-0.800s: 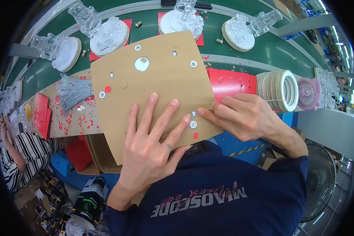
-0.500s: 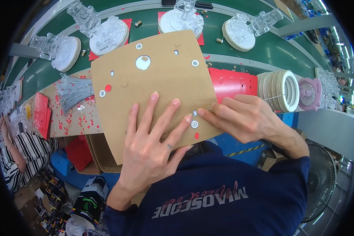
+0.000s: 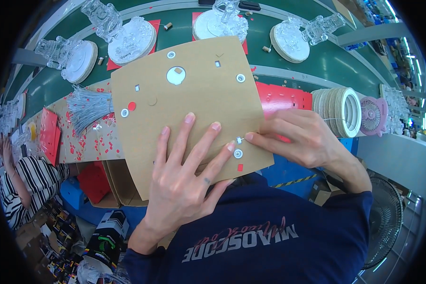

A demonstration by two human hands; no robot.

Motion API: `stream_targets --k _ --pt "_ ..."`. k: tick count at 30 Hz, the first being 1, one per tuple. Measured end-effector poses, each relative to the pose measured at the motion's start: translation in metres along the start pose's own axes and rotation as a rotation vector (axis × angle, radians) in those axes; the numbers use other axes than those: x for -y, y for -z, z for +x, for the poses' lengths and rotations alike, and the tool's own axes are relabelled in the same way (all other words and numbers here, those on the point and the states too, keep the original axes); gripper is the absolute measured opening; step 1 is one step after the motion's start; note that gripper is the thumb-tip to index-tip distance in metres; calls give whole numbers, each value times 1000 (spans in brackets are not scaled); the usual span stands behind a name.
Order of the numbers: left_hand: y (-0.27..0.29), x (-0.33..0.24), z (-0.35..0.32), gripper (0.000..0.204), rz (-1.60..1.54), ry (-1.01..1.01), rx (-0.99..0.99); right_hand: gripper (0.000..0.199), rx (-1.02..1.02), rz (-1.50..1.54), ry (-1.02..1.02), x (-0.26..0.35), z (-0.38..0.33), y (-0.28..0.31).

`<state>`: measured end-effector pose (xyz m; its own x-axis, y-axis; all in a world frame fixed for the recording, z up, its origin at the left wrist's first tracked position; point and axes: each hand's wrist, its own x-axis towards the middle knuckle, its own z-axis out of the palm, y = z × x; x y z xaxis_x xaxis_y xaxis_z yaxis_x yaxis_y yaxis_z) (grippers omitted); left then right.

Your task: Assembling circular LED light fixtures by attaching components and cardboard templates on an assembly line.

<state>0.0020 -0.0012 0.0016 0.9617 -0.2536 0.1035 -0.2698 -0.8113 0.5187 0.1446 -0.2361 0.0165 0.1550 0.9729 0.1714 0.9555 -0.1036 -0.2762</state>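
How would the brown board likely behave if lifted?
The board is probably light, looking like thin cardboard. It seems fairly stiff: its near edge juts past the table without obvious sag. Being broad, it may flex if held one-handed.

Our left hand (image 3: 182, 184): flat, palm down
Its fingers (image 3: 202, 146): fanned apart, pointing away from us
Its thumb (image 3: 217, 192): stretched out toward our right
Left wrist (image 3: 146, 233): nearly straight, below the hand
Our right hand (image 3: 300, 137): back upward, fingers curled
Its fingertips (image 3: 250, 137): drawn into a pinch near our left forefinger (image 3: 221, 160)
Right forearm (image 3: 348, 170): bare, angled inward from our right side
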Motion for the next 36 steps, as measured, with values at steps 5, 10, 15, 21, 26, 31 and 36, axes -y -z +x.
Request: stream_targets --k 5,10,15,21,26,31,36 --pt "1 -1 1 60 -6 -12 -1 48 77 -5 31 4 5 8" --pt "0 2 4 58 -16 -20 -9 50 78 8 19 7 9 4" --pt "-1 7 2 57 -60 -42 -51 49 35 -25 44 2 8 4" --pt "-6 7 5 83 -205 -20 -150 45 9 -3 28 -3 7 7" --pt "-5 2 8 88 -208 22 -152 42 -6 -13 23 -3 3 10" --pt "-1 -11 19 67 -181 53 -140 40 -50 -47 3 2 -3 2" --pt "-17 -15 24 28 -60 75 -260 43 -93 -54 2 9 -7 -7"
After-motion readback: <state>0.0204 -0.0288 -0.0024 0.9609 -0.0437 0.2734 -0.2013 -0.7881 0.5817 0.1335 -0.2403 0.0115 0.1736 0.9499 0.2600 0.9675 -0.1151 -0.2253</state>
